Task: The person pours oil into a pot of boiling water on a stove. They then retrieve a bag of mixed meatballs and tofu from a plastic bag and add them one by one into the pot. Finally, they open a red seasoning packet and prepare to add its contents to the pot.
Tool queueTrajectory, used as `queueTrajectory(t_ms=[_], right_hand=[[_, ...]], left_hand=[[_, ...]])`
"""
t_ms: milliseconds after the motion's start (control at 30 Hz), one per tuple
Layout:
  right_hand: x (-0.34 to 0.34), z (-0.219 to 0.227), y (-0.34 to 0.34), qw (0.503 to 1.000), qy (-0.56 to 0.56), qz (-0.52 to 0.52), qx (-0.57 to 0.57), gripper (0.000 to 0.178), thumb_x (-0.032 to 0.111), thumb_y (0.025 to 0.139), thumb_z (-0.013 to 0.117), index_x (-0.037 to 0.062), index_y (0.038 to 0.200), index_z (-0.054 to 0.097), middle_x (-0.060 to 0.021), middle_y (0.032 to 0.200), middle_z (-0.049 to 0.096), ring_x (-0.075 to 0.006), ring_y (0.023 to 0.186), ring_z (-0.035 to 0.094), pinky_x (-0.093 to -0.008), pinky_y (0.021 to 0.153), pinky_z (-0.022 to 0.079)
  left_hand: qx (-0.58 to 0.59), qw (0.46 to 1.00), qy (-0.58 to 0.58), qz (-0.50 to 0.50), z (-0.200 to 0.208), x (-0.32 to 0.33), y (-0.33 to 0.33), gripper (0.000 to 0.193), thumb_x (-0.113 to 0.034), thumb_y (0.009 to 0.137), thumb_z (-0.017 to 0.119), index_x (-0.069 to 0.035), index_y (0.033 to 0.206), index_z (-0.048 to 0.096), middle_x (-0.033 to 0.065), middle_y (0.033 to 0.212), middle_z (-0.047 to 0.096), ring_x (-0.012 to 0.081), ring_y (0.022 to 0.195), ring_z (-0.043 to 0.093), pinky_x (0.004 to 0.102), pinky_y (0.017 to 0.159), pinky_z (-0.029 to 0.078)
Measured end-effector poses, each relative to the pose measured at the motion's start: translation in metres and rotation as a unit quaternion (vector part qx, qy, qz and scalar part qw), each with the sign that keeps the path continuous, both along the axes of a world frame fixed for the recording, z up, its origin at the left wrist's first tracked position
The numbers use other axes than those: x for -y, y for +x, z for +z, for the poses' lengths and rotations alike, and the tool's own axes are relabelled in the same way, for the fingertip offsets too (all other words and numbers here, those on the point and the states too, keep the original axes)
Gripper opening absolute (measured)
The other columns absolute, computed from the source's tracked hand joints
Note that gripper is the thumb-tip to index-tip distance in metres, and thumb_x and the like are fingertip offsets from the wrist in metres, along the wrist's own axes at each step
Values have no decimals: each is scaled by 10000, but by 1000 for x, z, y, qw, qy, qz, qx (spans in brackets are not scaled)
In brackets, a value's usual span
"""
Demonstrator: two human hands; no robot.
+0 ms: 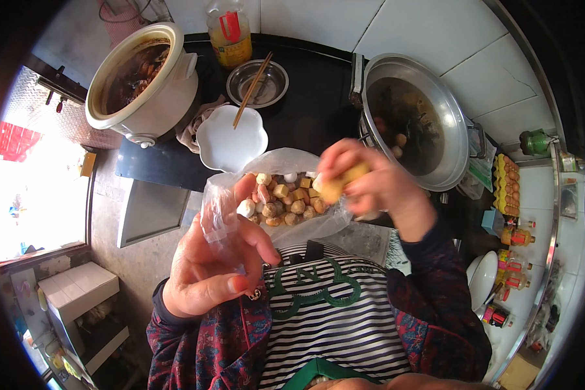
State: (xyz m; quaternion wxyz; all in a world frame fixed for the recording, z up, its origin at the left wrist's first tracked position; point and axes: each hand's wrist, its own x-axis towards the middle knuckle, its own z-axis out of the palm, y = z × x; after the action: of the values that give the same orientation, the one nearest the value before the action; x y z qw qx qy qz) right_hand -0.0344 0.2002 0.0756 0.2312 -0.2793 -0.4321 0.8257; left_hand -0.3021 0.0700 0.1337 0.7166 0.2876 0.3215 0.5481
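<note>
A clear plastic bag (pixel 292 162) hangs in front of my chest with its mouth spread. Inside are brown meatballs (pixel 298 207), white balls (pixel 246 208) and yellow fish tofu cubes (pixel 280 191). My left hand (pixel 205 266) has hold of the bag's left side, its thumb standing apart from the film. Over the bag's right side, my right hand (pixel 387 185) pinches yellow fish tofu (pixel 344 184), somewhat blurred. Right of that hand stands a large metal pot (pixel 458 130) of dark liquid, with a few round pieces (pixel 400 140) in it.
On the black counter (pixel 315 97) are a white scalloped plate (pixel 231 140), a steel bowl (pixel 273 91) with chopsticks (pixel 252 91) across it, and an oil jug (pixel 229 39). A cream slow cooker (pixel 169 91) of dark stew stands left. Egg trays (pixel 506 185) and bottles (pixel 517 237) line the right.
</note>
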Motion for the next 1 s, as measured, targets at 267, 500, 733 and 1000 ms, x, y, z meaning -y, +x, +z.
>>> queueTrajectory(t_ms=[267, 500, 733, 1000], right_hand=[[-137, -13, 129, 860, 212, -293, 359, 383, 232, 849, 576, 42, 1181, 550, -55, 1105, 590, -142, 669, 596, -286, 493, 473], [-134, -7, 124, 534, 471, -274, 646, 518, 320, 874, 582, 131, 1344, 476, -95, 1131, 599, -176, 901, 612, -375, 696, 500], [18, 27, -3, 828, 460, 46, 318, 195, 96, 839, 593, 34, 1025, 602, -107, 846, 613, -170, 737, 608, -312, 667, 496], [-11, -150, -143, 781, 497, 270, 265, 457, 168, 814, 598, 28, 1226, 458, -153, 1145, 597, -315, 966, 614, -397, 852, 494]], left_hand=[[0, 1000, 2, -24, -1, 1, -2, 1020, -193, 684, 782, 82, 1457, 176, 194, 903, 647, 153, 502, 566, 205, 506, 437], [14, 999, -2, -29, 0, 2, -6, 1032, -165, 674, 778, 87, 1460, 158, 196, 925, 650, 153, 517, 570, 207, 523, 442], [18, 999, 1, -31, 2, 2, -7, 1039, -165, 672, 774, 94, 1460, 147, 194, 936, 649, 148, 527, 565, 207, 536, 440], [9, 999, -3, -36, 2, 4, -9, 1047, -190, 667, 781, 91, 1458, 155, 200, 912, 644, 151, 524, 560, 208, 527, 431]])
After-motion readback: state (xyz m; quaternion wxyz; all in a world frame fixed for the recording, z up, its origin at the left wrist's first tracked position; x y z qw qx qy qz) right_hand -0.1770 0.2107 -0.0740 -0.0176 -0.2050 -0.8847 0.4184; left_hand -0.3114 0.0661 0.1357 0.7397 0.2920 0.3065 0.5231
